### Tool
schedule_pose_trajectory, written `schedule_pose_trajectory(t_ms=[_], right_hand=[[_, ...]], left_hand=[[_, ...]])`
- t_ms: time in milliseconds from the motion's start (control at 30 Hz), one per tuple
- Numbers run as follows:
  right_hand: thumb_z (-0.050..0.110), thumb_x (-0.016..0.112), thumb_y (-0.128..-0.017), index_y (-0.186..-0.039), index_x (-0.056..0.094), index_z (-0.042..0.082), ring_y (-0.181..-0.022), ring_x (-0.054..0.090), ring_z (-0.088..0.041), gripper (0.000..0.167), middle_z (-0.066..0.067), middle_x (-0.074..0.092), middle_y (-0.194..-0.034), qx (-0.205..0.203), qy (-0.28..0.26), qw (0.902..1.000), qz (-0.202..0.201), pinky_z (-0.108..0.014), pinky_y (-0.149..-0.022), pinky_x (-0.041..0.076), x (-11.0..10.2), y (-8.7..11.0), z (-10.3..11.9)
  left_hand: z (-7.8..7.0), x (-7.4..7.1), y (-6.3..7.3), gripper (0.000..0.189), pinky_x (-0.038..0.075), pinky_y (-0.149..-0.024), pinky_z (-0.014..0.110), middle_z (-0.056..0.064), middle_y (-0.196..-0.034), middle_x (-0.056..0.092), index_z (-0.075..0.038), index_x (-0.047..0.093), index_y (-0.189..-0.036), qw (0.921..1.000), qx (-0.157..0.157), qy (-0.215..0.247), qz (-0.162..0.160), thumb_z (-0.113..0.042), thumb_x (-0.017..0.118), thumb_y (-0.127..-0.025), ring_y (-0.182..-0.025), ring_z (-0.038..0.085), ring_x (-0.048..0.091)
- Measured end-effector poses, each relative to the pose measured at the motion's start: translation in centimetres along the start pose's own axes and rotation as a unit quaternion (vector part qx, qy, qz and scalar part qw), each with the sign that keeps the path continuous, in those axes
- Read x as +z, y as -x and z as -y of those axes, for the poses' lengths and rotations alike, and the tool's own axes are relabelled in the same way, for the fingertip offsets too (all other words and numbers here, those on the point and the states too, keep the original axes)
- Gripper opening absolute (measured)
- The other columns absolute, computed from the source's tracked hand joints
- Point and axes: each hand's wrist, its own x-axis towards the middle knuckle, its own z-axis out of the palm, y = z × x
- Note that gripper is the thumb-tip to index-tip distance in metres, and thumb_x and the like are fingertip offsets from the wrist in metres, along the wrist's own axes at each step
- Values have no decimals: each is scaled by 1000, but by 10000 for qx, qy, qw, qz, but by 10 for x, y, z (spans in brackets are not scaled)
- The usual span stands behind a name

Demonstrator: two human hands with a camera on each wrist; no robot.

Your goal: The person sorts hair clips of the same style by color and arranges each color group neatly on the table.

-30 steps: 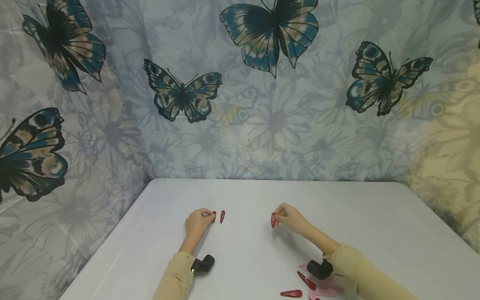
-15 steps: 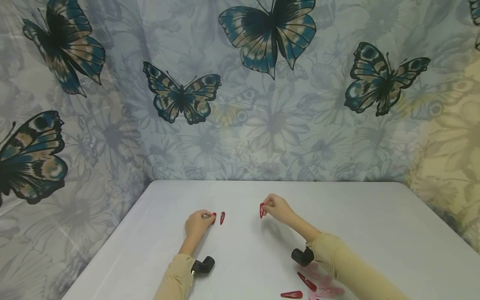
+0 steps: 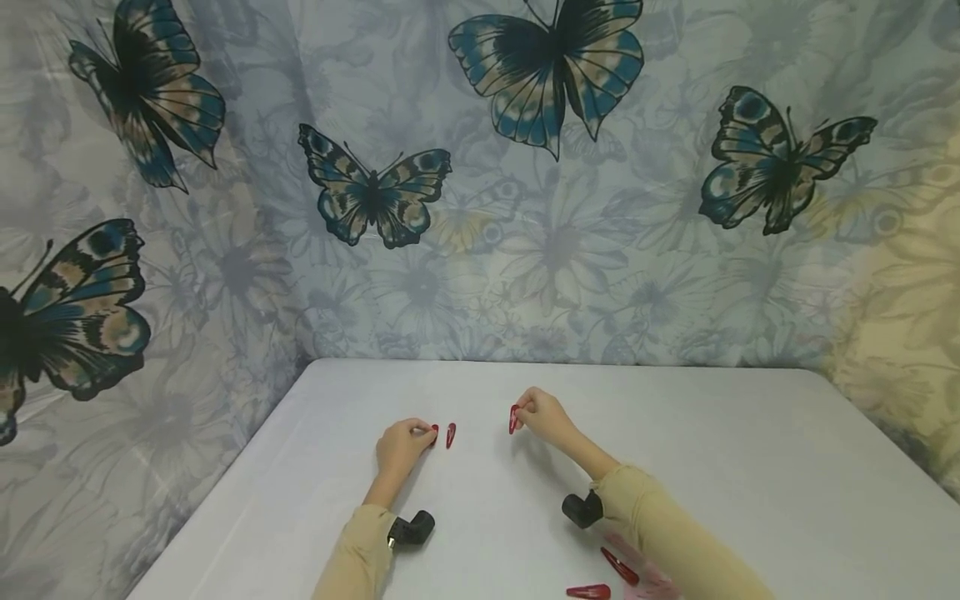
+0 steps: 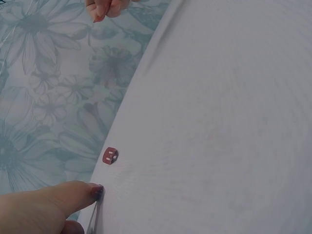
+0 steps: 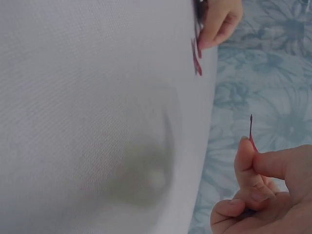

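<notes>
While the left hand (image 3: 398,450) holds its spot: thumb and finger pinch a red hair clip (image 3: 434,434) down at the tabletop, just as they do a second earlier.
Neighboring clip: a second clip (image 3: 451,435) rests on the table just beside the pinched one, apart from it and touched by neither hand.
Right hand (image 3: 545,414): it grips a third clip (image 3: 513,419) between thumb and fingertip, raised above the table.
Narrowed gap: that raised clip is closer to the pair at left than a second ago, a shift that seems to bring it toward them; it is not yet set down.
Near edge: a fourth clip (image 3: 588,592) points left, a fifth clip (image 3: 619,567) lies slantwise, and a pink item (image 3: 651,583), partly covered by the right sleeve (image 3: 660,533), is too hidden to identify.
Tabletop (image 3: 712,450): white, with rounded far corners and a soft shadow below the right hand.
Walls (image 3: 562,250): floral fabric runs from gray at left through pale blue to yellow at right, printed with large, dark-edged butterflies (image 3: 373,190).
</notes>
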Motion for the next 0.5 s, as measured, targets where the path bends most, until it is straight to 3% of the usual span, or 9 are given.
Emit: schedule_pose_trajectory(t_ms=[167, 333, 500], right_hand=[[-5, 55, -82, -82, 50, -4, -64, 58, -24, 5, -3, 57, -61, 16, -107, 9999, -11, -25, -54, 38, 6, -7, -3], [-5, 54, -82, -82, 50, -5, -65, 59, -25, 4, -3, 58, -61, -26, -240, 9996, 161, -26, -55, 38, 15, -11, -3], [-6, 56, -80, -80, 50, -5, -63, 60, -23, 6, -6, 59, -60, 17, -375, 9992, 112, -26, -56, 39, 23, -14, -3]], left_hand=[[1, 1, -1, 17, 34, -48, 32, -7, -53, 52, -14, 67, -68, 10000, 86, -34, -14, -30, 70, -73, -48, 13, 40], [-2, -1, -1, 10, 35, -51, 31, -4, -59, 56, -14, 68, -70, 9991, -293, -240, 212, -23, 72, -71, -51, 12, 41], [-4, -2, 0, 11, 35, -51, 30, -6, -59, 55, -15, 69, -72, 9985, -354, -307, 291, -25, 72, -72, -51, 10, 40]])
